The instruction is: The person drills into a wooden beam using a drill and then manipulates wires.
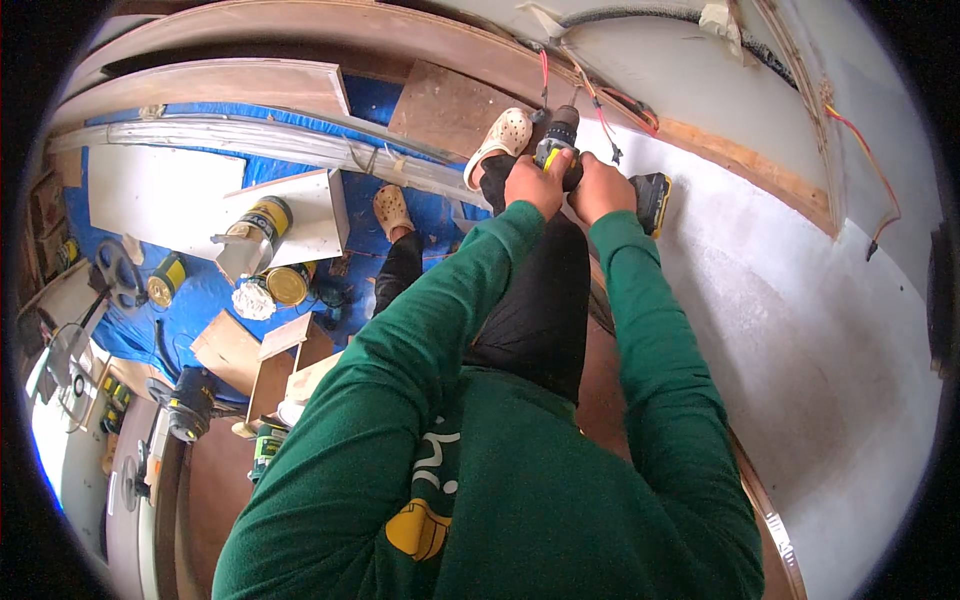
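Nearest to us, both green sleeves run up from the lower edge over a raised knee in black trousers. At their ends, our left hand [534, 184] and right hand [598, 188] are both closed around a cordless drill [560, 140], fingers pressed together on its body; the left wraps the handle side, the right braces the rear next to the yellow-and-black battery pack [652, 198]. The drill sits at the near edge of the white wall panel [800, 300], chuck pointing away from us toward the wooden strip [740, 160] that borders the panel. We judge the tool rigid and moderately heavy, weighted toward the battery end; its moulded grip is the correct holding point, with the second hand steadying the back of the housing. Just beyond the chuck rests a foot in a cream perforated clog [500, 140], touching a brown board [450, 105]. Red wires [600, 100] hang from the upper edge of the panel. Farther left, on the blue tarpaulin [190, 300], stand yellow-and-black adhesive tins [262, 218], offcut wooden boxes [270, 350] and a second clog [392, 210].
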The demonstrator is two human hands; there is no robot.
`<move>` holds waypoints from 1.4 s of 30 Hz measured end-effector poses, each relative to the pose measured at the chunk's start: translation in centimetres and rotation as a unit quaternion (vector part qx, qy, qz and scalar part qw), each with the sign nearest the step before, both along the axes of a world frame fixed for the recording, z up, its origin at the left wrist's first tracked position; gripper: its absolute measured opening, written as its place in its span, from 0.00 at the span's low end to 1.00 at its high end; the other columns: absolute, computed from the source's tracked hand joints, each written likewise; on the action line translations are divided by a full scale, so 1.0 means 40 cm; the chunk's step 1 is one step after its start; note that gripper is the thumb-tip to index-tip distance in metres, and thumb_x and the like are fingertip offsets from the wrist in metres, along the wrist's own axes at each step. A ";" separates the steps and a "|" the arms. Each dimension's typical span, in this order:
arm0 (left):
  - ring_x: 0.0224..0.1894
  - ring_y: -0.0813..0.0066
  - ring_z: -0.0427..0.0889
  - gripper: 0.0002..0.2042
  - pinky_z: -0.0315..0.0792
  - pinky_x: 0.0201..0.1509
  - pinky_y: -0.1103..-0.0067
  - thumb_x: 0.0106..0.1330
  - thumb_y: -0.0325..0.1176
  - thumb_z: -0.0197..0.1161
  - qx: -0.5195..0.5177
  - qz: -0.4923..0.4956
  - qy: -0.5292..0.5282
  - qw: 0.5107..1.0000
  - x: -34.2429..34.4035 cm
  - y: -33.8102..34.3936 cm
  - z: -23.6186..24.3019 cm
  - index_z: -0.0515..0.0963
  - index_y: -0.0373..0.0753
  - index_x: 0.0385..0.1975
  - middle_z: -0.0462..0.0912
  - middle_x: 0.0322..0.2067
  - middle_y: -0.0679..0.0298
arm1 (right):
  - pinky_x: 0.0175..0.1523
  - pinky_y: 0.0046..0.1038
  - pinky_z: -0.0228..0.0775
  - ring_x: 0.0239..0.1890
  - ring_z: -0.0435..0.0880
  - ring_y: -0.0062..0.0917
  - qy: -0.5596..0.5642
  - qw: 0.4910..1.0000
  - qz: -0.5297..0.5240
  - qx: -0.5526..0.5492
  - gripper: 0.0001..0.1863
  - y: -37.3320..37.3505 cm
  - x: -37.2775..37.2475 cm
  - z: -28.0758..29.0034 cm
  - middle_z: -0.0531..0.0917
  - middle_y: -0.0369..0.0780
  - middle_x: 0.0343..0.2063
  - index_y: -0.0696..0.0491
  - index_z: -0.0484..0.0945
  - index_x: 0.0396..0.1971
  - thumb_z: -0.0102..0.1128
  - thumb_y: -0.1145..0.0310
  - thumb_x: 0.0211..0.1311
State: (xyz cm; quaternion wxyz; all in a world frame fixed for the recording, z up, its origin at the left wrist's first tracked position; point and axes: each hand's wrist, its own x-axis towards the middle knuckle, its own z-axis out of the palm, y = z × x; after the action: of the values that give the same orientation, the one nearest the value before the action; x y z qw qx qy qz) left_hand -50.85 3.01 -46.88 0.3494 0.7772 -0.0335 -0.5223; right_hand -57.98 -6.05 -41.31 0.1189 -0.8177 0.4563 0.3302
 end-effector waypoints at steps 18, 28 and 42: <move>0.46 0.40 0.86 0.36 0.78 0.51 0.57 0.64 0.66 0.61 -0.035 -0.104 -0.094 0.990 0.098 -0.053 0.049 0.84 0.27 0.38 0.86 0.38 0.37 | 0.54 0.44 0.79 0.48 0.87 0.46 -0.048 0.996 -0.066 0.039 0.21 -0.044 0.044 0.033 0.88 0.48 0.43 0.51 0.83 0.46 0.75 0.62 0.52; 0.49 0.42 0.86 0.34 0.78 0.56 0.60 0.62 0.64 0.61 -0.030 -0.172 -0.087 0.981 0.192 -0.106 0.061 0.86 0.30 0.38 0.86 0.41 0.39 | 0.55 0.42 0.80 0.50 0.87 0.45 0.006 0.996 -0.030 0.085 0.24 -0.122 0.099 0.025 0.88 0.50 0.45 0.54 0.86 0.46 0.76 0.56 0.50; 0.52 0.42 0.84 0.31 0.75 0.60 0.59 0.66 0.67 0.51 -0.030 -0.327 -0.173 0.929 0.286 -0.218 0.045 0.85 0.48 0.50 0.85 0.48 0.42 | 0.36 0.35 0.81 0.24 0.88 0.33 -0.046 0.980 -0.130 0.143 0.14 -0.162 0.165 0.059 0.86 0.47 0.20 0.59 0.86 0.25 0.71 0.62 0.46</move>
State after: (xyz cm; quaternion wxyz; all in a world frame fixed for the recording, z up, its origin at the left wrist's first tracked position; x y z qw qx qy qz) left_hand -39.41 -5.72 -45.09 0.1707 0.7904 -0.3613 -0.4643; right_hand -51.38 -12.53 -38.97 0.2970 -0.7404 0.5005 0.3363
